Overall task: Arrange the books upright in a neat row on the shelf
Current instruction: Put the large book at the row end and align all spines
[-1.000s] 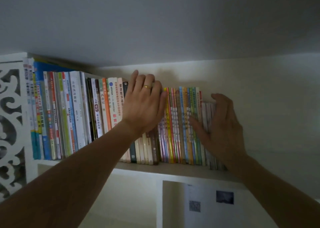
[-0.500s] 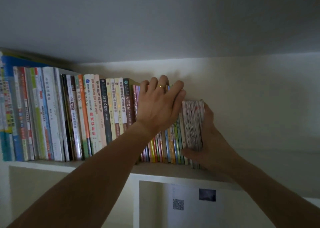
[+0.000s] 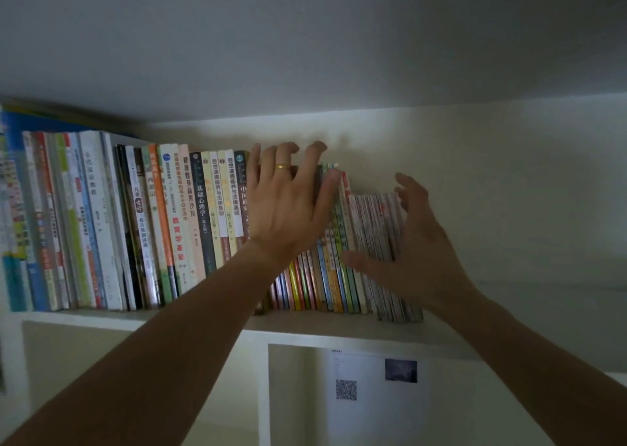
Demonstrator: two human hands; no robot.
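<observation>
On the white shelf (image 3: 339,327), row of colourful thin-spined books (image 3: 315,276) stands upright; left hand (image 3: 288,208) (gold ring) spread flat against spines; right hand (image 3: 417,245) fingers splayed beside short pale booklets (image 3: 376,228), gripping nothing.

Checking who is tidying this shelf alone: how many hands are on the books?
2. The left hand, wearing a ring, lies spread over the middle spines; the right hand is open at the thin booklets ending the row. None seems hidden.

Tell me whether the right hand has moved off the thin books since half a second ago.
Yes. The right hand has let go and opened, drawing back toward the camera from the thin books, which stay on the shelf.
</observation>
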